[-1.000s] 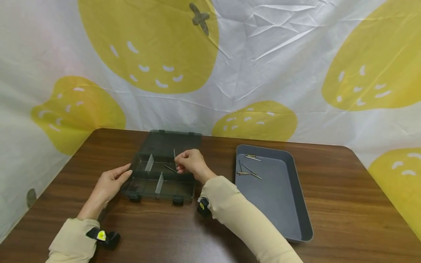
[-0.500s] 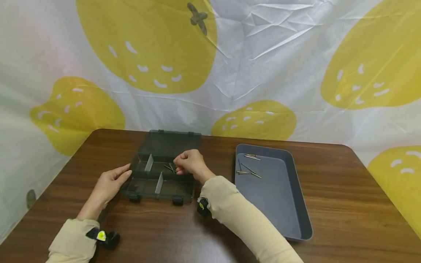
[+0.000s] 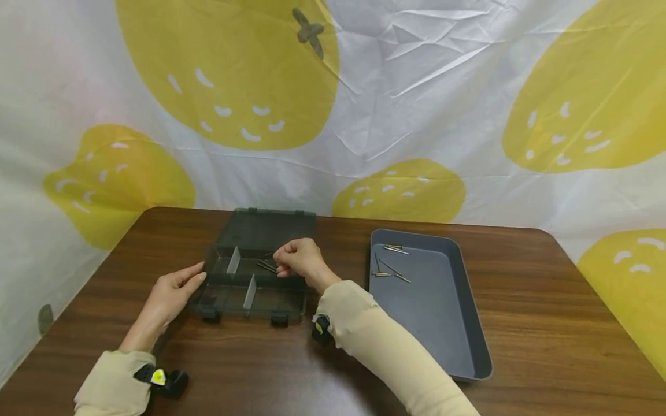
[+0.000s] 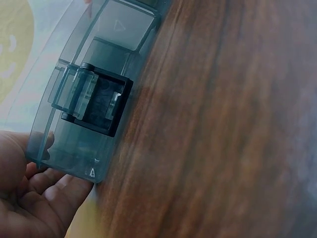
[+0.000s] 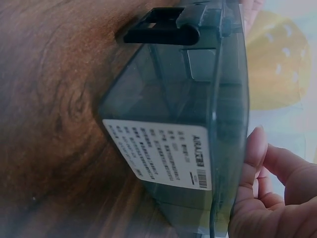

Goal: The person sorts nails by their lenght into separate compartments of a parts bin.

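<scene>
The wooden table (image 3: 520, 323) carries the grey tray (image 3: 442, 323) on my right and the clear organizer box (image 3: 250, 289), lid back, before me. My left hand (image 3: 169, 297) rests straight-fingered on its left corner. My right hand (image 3: 299, 260) hangs curled over the rear compartment – nails (image 3: 266, 266) lie beneath; a pinch, I cannot tell.

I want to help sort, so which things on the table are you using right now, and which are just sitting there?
In use:
- compartment box, steadied by the left hand
- nails in the box, under the right hand
- grey tray with loose nails

Just sitting there:
- wooden table
- lemon-print cloth
</scene>
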`<state>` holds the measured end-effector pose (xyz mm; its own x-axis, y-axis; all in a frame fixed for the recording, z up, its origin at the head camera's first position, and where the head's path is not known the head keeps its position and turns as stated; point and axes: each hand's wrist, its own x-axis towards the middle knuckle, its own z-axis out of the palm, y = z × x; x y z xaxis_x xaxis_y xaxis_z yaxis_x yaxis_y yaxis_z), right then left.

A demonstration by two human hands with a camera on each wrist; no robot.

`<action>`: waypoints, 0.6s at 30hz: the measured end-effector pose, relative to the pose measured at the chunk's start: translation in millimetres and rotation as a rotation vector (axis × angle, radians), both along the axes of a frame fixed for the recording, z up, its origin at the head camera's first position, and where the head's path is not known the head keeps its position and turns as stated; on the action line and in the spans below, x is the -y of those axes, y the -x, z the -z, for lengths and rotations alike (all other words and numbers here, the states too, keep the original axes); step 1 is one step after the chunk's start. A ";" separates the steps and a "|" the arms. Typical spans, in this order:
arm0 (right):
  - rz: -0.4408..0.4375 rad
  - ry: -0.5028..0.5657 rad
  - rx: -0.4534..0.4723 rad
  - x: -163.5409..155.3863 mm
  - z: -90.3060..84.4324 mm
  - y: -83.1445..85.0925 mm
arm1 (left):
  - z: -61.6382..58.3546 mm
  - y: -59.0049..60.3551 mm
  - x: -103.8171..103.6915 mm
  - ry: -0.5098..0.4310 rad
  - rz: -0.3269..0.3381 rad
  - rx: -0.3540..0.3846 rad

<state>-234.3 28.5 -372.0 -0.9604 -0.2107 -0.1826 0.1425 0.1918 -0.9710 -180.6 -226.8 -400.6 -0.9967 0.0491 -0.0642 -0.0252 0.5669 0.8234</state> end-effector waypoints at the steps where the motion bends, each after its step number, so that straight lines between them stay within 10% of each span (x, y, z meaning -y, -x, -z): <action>1: 0.002 0.007 0.003 -0.2 0.2 -0.1 | -0.1 -0.2 -0.1 0.000 0.000 -0.001; 18: 0.008 0.130 -0.019 -29.3 -23.8 -3.8 | -0.2 -1.4 -0.6 0.011 0.011 0.016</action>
<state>-230.6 57.8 -348.2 -0.9650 -0.2241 -0.1359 0.1248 0.0630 -0.9902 -179.2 -226.2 -400.4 -0.9950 0.0596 -0.0807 -0.0317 0.5763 0.8166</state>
